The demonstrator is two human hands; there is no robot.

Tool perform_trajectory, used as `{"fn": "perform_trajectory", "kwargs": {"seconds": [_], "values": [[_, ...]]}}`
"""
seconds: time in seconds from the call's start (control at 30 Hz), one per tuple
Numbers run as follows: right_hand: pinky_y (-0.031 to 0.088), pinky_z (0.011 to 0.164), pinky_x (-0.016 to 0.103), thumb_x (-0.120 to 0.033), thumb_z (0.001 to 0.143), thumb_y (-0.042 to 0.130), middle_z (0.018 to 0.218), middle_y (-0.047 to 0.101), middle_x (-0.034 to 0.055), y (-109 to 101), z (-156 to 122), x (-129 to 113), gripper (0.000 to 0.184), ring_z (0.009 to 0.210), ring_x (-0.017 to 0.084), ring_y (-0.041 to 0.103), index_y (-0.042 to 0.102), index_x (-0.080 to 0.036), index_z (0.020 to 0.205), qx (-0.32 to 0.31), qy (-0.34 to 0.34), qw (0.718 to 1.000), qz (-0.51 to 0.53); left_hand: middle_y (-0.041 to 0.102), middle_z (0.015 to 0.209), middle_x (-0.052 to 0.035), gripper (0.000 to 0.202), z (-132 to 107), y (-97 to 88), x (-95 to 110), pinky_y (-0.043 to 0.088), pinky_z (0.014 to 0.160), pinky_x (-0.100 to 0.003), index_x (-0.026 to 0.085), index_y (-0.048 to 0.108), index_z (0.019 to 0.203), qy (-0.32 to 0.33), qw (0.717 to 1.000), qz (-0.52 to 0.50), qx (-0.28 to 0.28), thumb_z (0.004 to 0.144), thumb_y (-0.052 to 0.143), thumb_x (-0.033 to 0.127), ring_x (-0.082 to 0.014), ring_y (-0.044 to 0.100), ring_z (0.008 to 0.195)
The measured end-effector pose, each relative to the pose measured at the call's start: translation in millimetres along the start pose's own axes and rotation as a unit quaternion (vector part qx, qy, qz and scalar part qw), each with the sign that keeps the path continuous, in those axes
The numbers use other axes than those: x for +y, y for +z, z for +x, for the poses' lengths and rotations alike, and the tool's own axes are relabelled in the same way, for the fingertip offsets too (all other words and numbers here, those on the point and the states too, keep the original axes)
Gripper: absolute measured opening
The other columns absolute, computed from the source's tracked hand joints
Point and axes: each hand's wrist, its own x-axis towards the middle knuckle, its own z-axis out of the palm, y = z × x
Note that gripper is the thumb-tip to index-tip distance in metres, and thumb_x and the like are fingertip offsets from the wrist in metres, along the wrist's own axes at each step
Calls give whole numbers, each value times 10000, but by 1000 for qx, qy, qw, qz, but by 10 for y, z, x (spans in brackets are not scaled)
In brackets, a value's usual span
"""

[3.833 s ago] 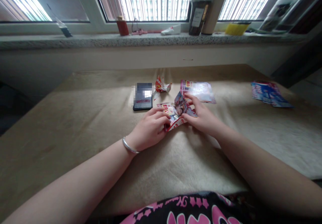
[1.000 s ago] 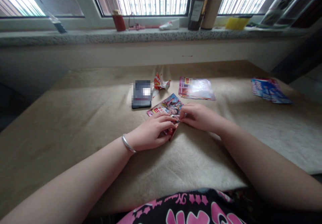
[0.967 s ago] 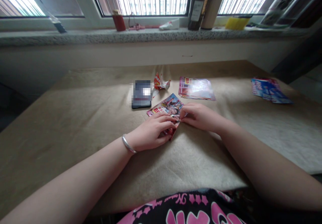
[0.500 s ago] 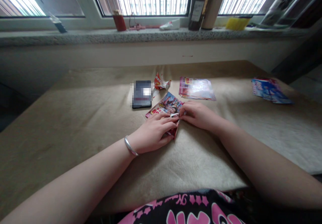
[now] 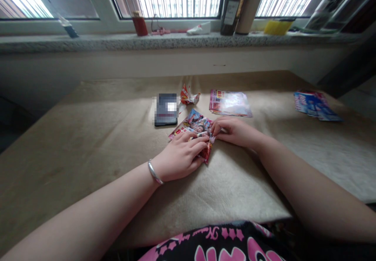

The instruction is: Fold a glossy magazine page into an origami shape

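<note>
A colourful printed sheet of paper (image 5: 194,121), partly folded, lies on the table in front of me. My left hand (image 5: 183,151) rests flat on its near side with the fingers spread out, covering part of the print. At the sheet's right edge, my right hand (image 5: 230,130) pinches the paper between thumb and fingers. Just beyond the sheet sits a folded red and white paper figure (image 5: 189,96). A dark phone (image 5: 166,110) with a blurred screen lies to its left.
A stack of printed sheets (image 5: 230,102) lies beyond my right hand. More blue printed papers (image 5: 315,105) are at the far right of the table (image 5: 88,135). On the granite windowsill (image 5: 170,42) stand a red container (image 5: 140,24), a dark jar (image 5: 232,12) and a yellow box (image 5: 277,27).
The sheet has turned slightly, its near corner shifting right. My right hand's fingertips have moved a little to the right along with the paper's edge. My left hand stays on the sheet.
</note>
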Motion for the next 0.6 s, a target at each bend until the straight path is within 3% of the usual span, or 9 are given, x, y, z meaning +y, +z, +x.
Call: {"fn": "perform_trajectory", "kwargs": {"seconds": [0.23, 0.6], "values": [[461, 824, 344, -214, 815, 563, 871, 668, 33, 63, 10, 2, 58, 857, 168, 596, 578, -204, 760, 20, 32, 998, 42, 484, 1358, -90, 336, 39, -13, 6, 310, 1103, -413, 153, 522, 1190, 18, 999, -36, -8, 888, 496, 297, -234, 357, 1308], [459, 822, 339, -202, 829, 552, 865, 657, 37, 83, 24, -22, 56, 846, 166, 589, 597, -197, 795, 25, 27, 999, 12, 496, 1346, -79, 313, 54, -30, 5, 324, 1096, -409, 154, 537, 1160, 22, 999, -38, -13, 878, 511, 288, -241, 377, 1289]]}}
